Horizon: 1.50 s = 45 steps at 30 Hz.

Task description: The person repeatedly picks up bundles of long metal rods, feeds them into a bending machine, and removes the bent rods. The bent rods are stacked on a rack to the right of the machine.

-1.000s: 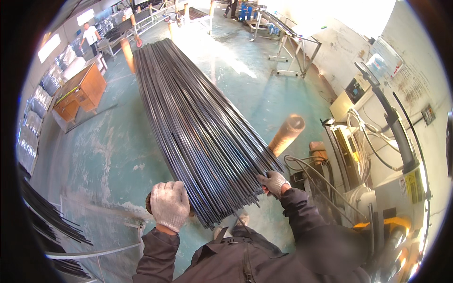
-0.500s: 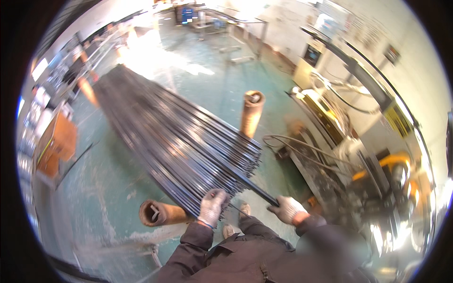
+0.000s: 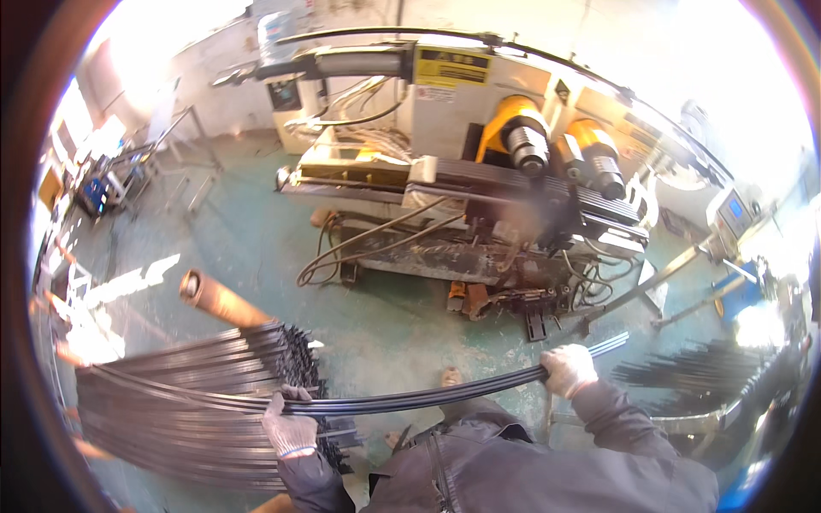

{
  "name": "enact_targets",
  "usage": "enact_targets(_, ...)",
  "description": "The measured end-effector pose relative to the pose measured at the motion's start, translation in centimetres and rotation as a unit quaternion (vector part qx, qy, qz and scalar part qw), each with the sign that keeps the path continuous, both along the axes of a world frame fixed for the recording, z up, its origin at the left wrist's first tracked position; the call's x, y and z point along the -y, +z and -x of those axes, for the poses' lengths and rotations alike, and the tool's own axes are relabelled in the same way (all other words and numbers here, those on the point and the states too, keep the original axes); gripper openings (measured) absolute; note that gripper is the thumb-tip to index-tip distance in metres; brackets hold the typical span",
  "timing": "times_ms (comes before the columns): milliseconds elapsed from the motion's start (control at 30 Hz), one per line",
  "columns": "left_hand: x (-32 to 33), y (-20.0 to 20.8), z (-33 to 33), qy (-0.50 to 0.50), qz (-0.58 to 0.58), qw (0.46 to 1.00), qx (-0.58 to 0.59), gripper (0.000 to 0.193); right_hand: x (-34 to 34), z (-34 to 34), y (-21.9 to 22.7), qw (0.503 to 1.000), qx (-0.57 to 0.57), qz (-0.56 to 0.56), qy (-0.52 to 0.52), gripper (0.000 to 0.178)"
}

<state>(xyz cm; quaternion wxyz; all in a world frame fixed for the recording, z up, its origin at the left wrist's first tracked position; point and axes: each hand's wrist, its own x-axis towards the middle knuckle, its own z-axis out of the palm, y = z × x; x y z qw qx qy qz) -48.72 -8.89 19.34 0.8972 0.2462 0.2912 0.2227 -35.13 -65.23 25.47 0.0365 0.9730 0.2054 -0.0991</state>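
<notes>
Several long, thin dark metal rods (image 3: 428, 398) run side by side across the front of my body. My right hand (image 3: 569, 370), in a whitish glove, is closed round them near their right ends, which stick out past the fist. Farther left, my left hand (image 3: 289, 425), gloved too, grips the same rods where they pass over a large pile of dark rods (image 3: 171, 419). The held rods stretch on leftward along the top of that pile. Whether they are solid or hollow I cannot tell.
An upright brown cylinder (image 3: 222, 297) stands beside the pile. Ahead is a long machine with yellow-and-metal cylinders (image 3: 523, 141) and loose hoses (image 3: 321, 256). A screen on a stand (image 3: 731, 209) is at the right, with another stack of dark rods (image 3: 693, 376) nearer me.
My view has swung right, toward the machine. Both hands now hold rods stretched between them across my front; the right hand has carried its ends away from the pile.
</notes>
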Motion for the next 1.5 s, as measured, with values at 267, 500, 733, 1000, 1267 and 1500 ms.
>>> enact_targets(267, 2.0, 13.3, -12.3, 0.005, -0.059, 0.993, 0.101, 0.017, 24.8, -10.7, -4.7, 0.942, 0.240, -0.018, -0.232, 0.007)
enact_targets(500, 13.4, 18.4, -24.6, -0.128, -0.117, 0.967, 0.186, 0.025, 16.4, -13.5, -3.8, 0.228, -0.121, -0.911, -0.321, 0.046)
enact_targets(733, 13.5, 21.5, -35.6, -0.241, -0.170, 0.928, 0.229, 0.037, 7.6, -21.2, 0.1, 0.091, -0.064, -0.935, -0.337, 0.024)
enact_targets(1000, 1.0, 17.9, -46.2, -0.172, -0.257, 0.931, 0.195, 0.025, 5.0, -28.3, 0.0, 0.120, 0.096, -0.912, -0.381, 0.031)
enact_targets(1267, -1.6, 10.4, -54.9, -0.180, -0.168, 0.966, 0.079, 0.032, -0.9, -36.0, 1.4, 0.174, 0.202, -0.837, -0.478, 0.033)
enact_targets(1500, 2.5, 6.9, -58.3, -0.274, -0.137, 0.951, 0.033, 0.034, -0.3, -40.0, -0.5, 0.201, 0.150, -0.880, -0.403, 0.029)
